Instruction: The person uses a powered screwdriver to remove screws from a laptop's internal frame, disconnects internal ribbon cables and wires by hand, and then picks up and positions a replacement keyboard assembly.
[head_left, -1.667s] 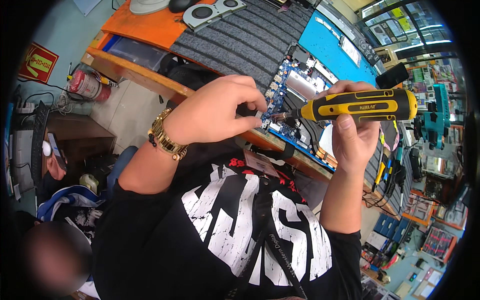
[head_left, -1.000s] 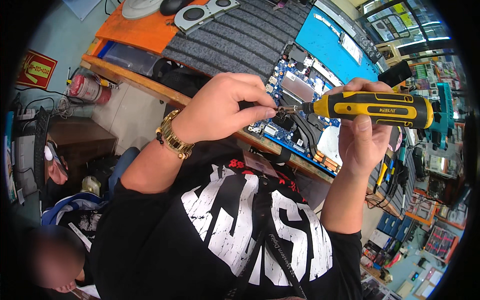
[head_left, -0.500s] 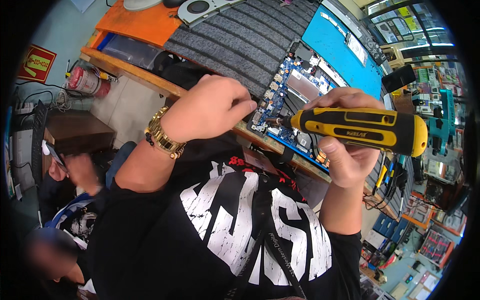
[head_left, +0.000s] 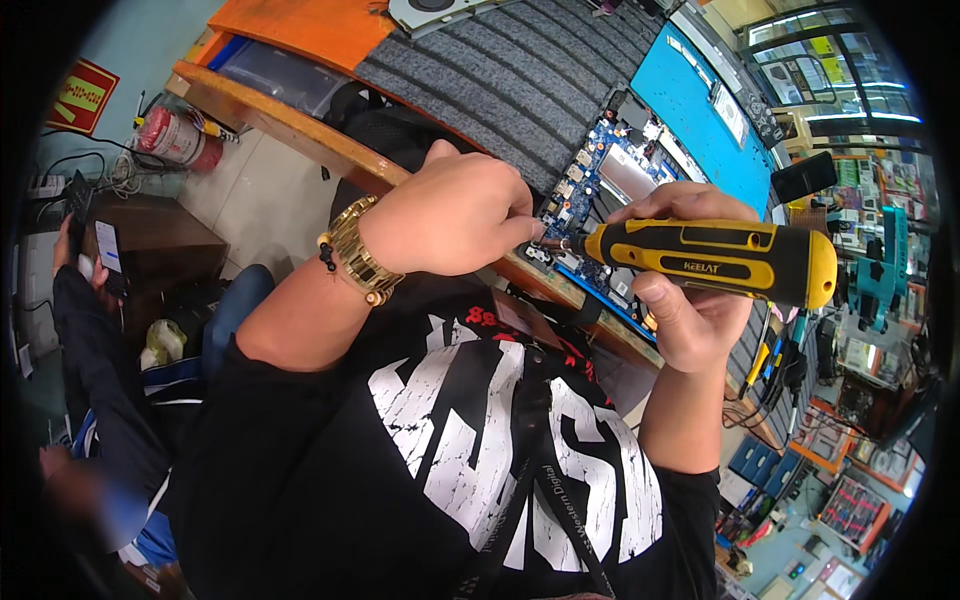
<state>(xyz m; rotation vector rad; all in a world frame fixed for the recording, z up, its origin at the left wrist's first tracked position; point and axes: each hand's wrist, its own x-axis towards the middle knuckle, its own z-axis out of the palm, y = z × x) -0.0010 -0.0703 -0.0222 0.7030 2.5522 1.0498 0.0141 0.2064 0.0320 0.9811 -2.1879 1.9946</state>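
Note:
Gripped in my right hand (head_left: 690, 330) is a yellow-and-black powered screwdriver (head_left: 750, 260), lying almost horizontally with its bit pointing left at the lower left of an opened laptop (head_left: 593, 160), whose blue circuit board and silver plate (head_left: 625, 170) show. My left hand (head_left: 460, 215), with a gold bracelet (head_left: 355, 250) at the wrist, is closed beside the bit, thumb at the board's left edge. What its fingertips hold, if anything, I cannot make out.
Under the laptop is a grey ribbed mat (head_left: 480, 90), with a blue mat (head_left: 690, 115) behind. An open drawer (head_left: 265, 95) is at upper left, hand tools (head_left: 770, 350) at right. At lower left a seated person (head_left: 110, 380) holds a phone (head_left: 108, 250) by a keyboard.
Since half a second ago my left hand has moved right, back toward the bit. The screwdriver stays in my right hand. The other person's hands and phone have moved up and left.

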